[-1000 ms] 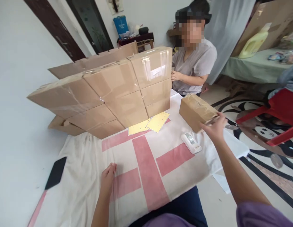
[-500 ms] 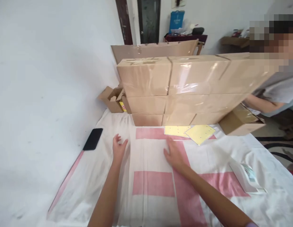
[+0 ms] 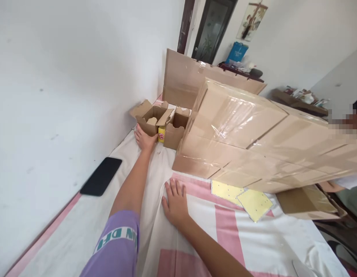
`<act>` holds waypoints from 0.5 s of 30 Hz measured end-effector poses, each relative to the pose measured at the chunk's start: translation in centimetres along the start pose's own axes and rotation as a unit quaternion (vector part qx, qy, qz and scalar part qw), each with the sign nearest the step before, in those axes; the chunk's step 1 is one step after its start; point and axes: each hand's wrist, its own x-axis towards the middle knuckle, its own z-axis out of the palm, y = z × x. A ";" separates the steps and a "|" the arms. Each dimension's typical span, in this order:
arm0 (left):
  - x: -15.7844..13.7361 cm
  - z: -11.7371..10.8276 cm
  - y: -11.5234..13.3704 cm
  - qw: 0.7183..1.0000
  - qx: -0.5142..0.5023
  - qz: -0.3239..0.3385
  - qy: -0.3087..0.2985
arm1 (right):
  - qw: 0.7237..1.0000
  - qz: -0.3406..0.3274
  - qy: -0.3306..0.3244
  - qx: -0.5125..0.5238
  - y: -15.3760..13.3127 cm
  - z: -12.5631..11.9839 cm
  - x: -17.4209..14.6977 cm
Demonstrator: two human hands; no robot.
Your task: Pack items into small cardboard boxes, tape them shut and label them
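My left hand point(image 3: 145, 139) reaches to a small open cardboard box point(image 3: 155, 117) by the wall. Its fingers lie at the box's left side and its thumb at the near right corner, gripping it. A yellow packet point(image 3: 161, 134) with a red mark stands just right of that thumb. Beside the packet is a second open cardboard box point(image 3: 175, 130). My right hand point(image 3: 176, 202) lies flat on the white and pink cloth point(image 3: 196, 227), fingers spread, holding nothing.
A large tape-wrapped cardboard panel point(image 3: 239, 134) stands across the table, with another cardboard sheet point(image 3: 181, 80) behind. Yellow cards point(image 3: 255, 204) lie before it. A black phone point(image 3: 102, 177) rests near the left wall. Another open box point(image 3: 307, 202) and a person's arm point(image 3: 328, 186) are at right.
My left hand has moved forward to the small box and taken hold of it. My right hand has shifted left and lies on the cloth. The view has turned left and tilted.
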 end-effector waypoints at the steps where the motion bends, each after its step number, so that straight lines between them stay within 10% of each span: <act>1: 0.0 0.3 -0.4 1.000 -0.003 0.001 0.006 | 1.000 -0.001 0.002 -0.005 0.1 0.1 0.1; 5: -0.5 1.2 -2.0 0.999 -0.008 0.000 0.038 | 0.999 0.005 0.025 -0.022 -0.5 0.1 4.0; 15: 2.4 1.9 -4.6 0.997 0.029 0.065 0.039 | 0.948 0.005 0.207 0.240 -6.7 -0.3 26.1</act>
